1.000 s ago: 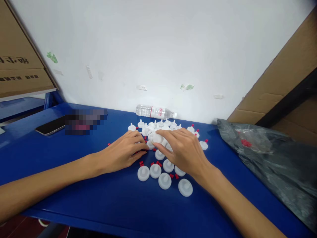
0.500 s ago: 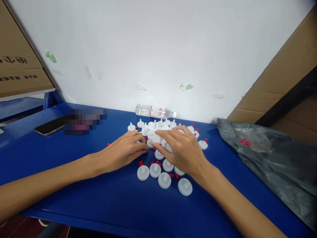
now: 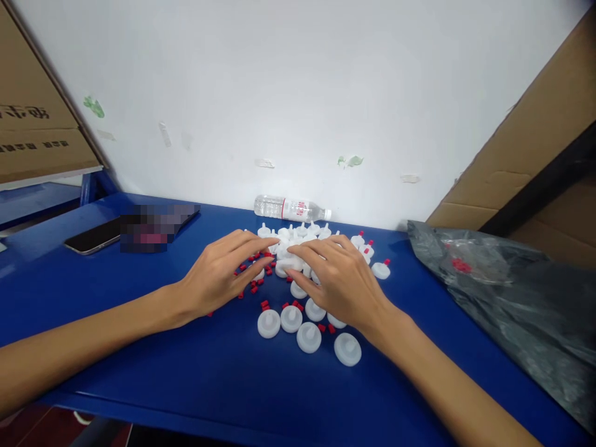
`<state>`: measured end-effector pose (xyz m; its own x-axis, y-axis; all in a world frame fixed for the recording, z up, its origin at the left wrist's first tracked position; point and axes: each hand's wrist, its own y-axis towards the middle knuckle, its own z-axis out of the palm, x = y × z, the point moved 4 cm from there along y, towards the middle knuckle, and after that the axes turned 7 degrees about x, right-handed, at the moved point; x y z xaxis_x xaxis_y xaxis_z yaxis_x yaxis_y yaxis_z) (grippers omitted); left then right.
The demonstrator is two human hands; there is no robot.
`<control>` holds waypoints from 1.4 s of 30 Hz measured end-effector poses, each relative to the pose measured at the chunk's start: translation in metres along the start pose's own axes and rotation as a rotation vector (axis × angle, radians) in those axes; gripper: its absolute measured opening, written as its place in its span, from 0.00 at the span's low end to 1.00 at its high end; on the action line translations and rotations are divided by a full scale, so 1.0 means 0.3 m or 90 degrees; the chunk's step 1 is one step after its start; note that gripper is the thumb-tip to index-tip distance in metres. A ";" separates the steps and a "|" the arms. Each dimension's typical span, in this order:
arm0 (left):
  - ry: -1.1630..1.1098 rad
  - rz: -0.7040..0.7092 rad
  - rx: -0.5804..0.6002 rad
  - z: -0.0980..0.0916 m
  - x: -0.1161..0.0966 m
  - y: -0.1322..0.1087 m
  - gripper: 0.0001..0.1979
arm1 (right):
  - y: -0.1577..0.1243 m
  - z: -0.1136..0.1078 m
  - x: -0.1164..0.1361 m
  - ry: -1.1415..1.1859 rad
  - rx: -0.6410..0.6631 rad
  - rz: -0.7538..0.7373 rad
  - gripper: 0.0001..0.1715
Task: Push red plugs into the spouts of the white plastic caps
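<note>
My right hand curls over the white pile, its thumb and fingers closed on a white spouted cap. Facing it from the left, my left hand has its thumb and fingertips bent toward each other. A small red cap shows at those fingertips and seems to be between them, though the grip is partly hidden. Below lie loose red caps. Several white spouted caps rest spout-up in front, with more heaped behind my hands. At the right, a white piece carries a red cap on its spout.
A clear bottle lies against the wall. On the left of the blue table are a phone and a blurred-out item. Dark plastic sheeting with a clear bag of red pieces covers the right side.
My left hand has lifted from the table and moved slightly left, its thumb now farther from its fingers, uncovering loose red caps. My right hand stays nearly in place with the white piece.
</note>
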<state>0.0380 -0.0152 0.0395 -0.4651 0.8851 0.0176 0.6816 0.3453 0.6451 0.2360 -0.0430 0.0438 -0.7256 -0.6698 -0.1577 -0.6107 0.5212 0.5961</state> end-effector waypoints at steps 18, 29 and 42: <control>-0.041 0.042 0.054 0.008 -0.008 -0.009 0.14 | 0.003 -0.005 0.007 0.004 -0.028 -0.007 0.16; -0.057 0.052 0.063 0.012 -0.013 -0.010 0.13 | 0.000 0.004 0.011 0.011 -0.009 -0.034 0.17; -0.070 0.048 0.075 0.025 -0.023 -0.004 0.09 | 0.001 0.008 0.021 0.010 0.023 -0.028 0.18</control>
<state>0.0445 -0.0195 0.0329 -0.3498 0.9365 -0.0246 0.7766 0.3046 0.5515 0.2305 -0.0457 0.0410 -0.6931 -0.7004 -0.1703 -0.6529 0.5100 0.5600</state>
